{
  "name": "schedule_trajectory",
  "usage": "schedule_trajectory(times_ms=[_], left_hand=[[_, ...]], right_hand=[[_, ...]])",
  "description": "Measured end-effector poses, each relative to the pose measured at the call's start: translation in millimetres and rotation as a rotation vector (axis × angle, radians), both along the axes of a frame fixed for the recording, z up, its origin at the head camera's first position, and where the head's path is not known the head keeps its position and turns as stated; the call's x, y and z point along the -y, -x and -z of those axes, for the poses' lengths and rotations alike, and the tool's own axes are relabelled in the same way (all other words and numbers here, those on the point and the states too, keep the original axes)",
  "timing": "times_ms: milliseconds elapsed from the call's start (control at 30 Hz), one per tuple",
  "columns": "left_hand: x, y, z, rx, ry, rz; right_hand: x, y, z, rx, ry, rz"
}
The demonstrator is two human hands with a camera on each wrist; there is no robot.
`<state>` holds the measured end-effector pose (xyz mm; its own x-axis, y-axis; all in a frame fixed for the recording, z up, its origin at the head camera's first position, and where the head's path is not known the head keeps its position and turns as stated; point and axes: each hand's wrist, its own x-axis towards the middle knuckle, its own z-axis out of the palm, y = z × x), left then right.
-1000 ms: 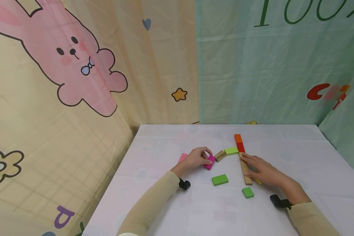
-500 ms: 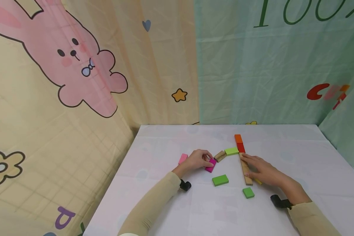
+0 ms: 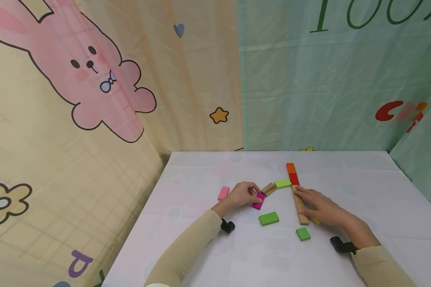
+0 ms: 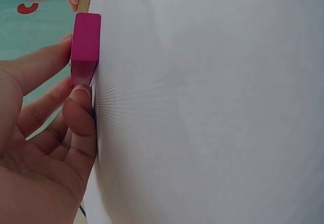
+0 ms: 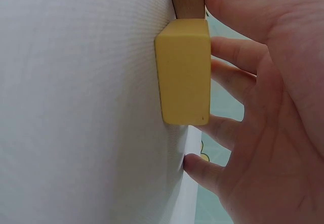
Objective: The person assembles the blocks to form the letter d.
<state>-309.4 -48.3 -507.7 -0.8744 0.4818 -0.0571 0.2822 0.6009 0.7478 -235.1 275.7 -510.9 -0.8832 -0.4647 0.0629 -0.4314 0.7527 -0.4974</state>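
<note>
My left hand (image 3: pixel 241 194) pinches a magenta block (image 3: pixel 259 202) between thumb and fingers; in the left wrist view the magenta block (image 4: pixel 87 38) lies against the white cloth. Just beyond it sits a brown wooden piece (image 3: pixel 268 189), then a lime block (image 3: pixel 282 183). A long strip of natural wood (image 3: pixel 300 207) runs down from a red block (image 3: pixel 293 179) and an orange block (image 3: pixel 290 168). With fingers extended, my right hand (image 3: pixel 319 206) rests on that strip. Beneath its palm a yellow block (image 5: pixel 183 75) shows in the right wrist view, largely hidden from the head.
On the near part of the white table (image 3: pixel 244 255) lie a green rectangular block (image 3: pixel 269 219) and a smaller green block (image 3: pixel 303 234). A pink block (image 3: pixel 223 193) sits behind the left wrist. Printed curtains (image 3: pixel 316 87) hang behind the table.
The left hand has shifted the magenta block slightly right and towards the near side, turning it a little. More of the pink block shows. The right hand has stayed in place.
</note>
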Motion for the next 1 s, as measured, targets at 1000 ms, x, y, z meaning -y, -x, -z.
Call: schedule_trajectory(times_ms=[1000], left_hand=[[-4.3,-6.7,-3.3,-0.031,0.051,-0.023]], right_hand=[[-0.4,-1.5,-0.3,0.004,0.007,0.007]])
